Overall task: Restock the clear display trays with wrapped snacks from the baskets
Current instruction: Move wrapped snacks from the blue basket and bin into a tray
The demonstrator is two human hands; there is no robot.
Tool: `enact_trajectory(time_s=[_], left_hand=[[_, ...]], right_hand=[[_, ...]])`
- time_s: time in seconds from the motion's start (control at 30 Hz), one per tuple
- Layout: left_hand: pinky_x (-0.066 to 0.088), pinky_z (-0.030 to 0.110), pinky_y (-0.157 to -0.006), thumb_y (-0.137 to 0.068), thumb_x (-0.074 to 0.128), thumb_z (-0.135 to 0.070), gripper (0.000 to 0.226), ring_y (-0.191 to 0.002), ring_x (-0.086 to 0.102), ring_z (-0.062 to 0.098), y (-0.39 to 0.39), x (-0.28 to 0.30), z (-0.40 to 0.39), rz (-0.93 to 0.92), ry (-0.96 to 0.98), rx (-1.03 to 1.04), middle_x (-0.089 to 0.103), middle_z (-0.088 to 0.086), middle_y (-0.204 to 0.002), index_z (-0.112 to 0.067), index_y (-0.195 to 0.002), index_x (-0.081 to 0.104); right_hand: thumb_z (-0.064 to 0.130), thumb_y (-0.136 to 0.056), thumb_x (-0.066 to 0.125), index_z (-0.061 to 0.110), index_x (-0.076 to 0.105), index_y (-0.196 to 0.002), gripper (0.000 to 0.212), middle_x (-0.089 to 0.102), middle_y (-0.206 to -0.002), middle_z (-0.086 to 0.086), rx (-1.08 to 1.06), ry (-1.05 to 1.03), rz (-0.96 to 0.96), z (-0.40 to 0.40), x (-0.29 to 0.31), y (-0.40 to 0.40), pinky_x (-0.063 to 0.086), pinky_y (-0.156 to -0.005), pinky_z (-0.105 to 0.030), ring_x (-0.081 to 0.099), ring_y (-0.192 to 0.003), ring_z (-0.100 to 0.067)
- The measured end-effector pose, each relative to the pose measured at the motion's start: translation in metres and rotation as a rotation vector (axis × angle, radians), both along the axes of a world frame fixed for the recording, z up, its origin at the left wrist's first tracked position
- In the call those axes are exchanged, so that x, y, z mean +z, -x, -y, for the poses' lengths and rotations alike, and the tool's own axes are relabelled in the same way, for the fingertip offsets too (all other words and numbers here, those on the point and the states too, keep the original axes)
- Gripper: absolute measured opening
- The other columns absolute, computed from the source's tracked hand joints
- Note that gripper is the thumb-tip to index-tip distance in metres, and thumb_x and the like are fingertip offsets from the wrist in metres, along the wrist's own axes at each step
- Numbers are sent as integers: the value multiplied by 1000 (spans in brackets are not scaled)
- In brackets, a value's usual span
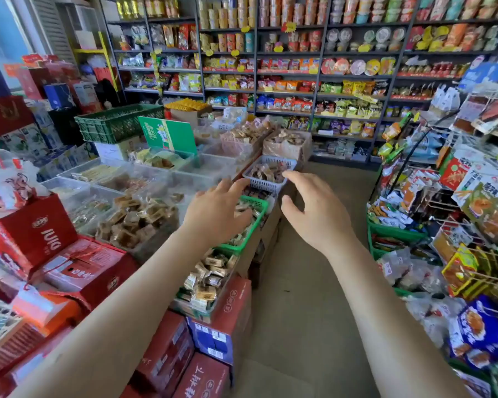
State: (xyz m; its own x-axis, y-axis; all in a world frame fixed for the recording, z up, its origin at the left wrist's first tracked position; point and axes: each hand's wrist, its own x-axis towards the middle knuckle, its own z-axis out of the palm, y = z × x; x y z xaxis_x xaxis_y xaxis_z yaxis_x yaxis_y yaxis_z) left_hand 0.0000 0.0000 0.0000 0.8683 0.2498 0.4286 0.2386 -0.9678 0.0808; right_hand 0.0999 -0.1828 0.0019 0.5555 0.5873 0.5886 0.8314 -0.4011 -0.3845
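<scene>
— While both hands are out in front, what are they doing?

— Nothing is held. The left hand [217,209] is spread, fingers straight, over the green basket [258,206]. The right hand [314,208] is loosely open too, thumb apart from the fingers, its fingertips [289,175] reaching toward the near rim of the white mesh basket [266,183]. Whether they touch that rim I cannot tell.

— And the goods?

— Wrapped snacks [266,171] lie heaped in the white basket, which sits just beyond and above the green one. More small wrapped pieces fill the green basket, and another batch sits in a lower basket [204,278] nearer the person. The clear display trays [144,179] stand to the left, some partly filled, one near tray [133,218] piled with brown squares.

— How would you take hold of that white basket?

— By its two short ends, one hand each, I'd judge. Thin plastic mesh like that looks light and a bit flexible, so a one-handed lift by the rim may twist it and spill.

— And the snacks themselves?

— Light, probably soft inside, with slick crinkly film. Scooping a loose handful should suit them better than pinching single packets, which may slide free.

— Anything close by to mind?

— Red cartons [230,305] prop the baskets, so the stack may be unsteady.
</scene>
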Motion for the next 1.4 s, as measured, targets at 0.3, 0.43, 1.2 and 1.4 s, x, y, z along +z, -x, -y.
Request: enact_trajectory(time_s=[0.3, 0.43, 1.2, 1.4], left_hand=[[50, 33, -76, -94, 57, -41, 29, -100, 62, 20, -101, -148, 21, -319, 331, -90, 65, -4, -110, -25, -117, 62], [48, 32, -73, -94, 59, -36, 24, -94, 63, 20, -154, -213, 11, -361, 458, -109, 68, -4, -103, -21, -112, 65], [46, 28, -81, -97, 59, -33, 20, -92, 60, 9, -764, -253, -162, -441, 777, -150, 62, -15, -94, -25, -114, 67], [46, 28, -79, -98, 58, -33, 23, -93, 59, 11, -957, -222, -200, -447, 750, -71, 66, -9, -102, -23, -117, 66]], right_hand=[[25, -98, 55, 21, 61, -128, 31, 59, -122, -1, -116, 161, -464, 36, -159, -88, 43, -90, -31, 54, -114, -18], [29, -98, 55, 28, 62, -124, 28, 57, -113, 9, -120, 246, -631, 27, -220, -138, 43, -83, -30, 53, -98, -8], [22, -101, 56, 25, 64, -121, 22, 60, -107, 12, -302, 138, -929, -115, -253, -701, 38, -72, -1, 54, -93, 9], [27, -101, 54, 26, 61, -127, 27, 60, -109, 8, -216, 191, -936, -157, -227, -919, 45, -84, -25, 59, -103, -10]])
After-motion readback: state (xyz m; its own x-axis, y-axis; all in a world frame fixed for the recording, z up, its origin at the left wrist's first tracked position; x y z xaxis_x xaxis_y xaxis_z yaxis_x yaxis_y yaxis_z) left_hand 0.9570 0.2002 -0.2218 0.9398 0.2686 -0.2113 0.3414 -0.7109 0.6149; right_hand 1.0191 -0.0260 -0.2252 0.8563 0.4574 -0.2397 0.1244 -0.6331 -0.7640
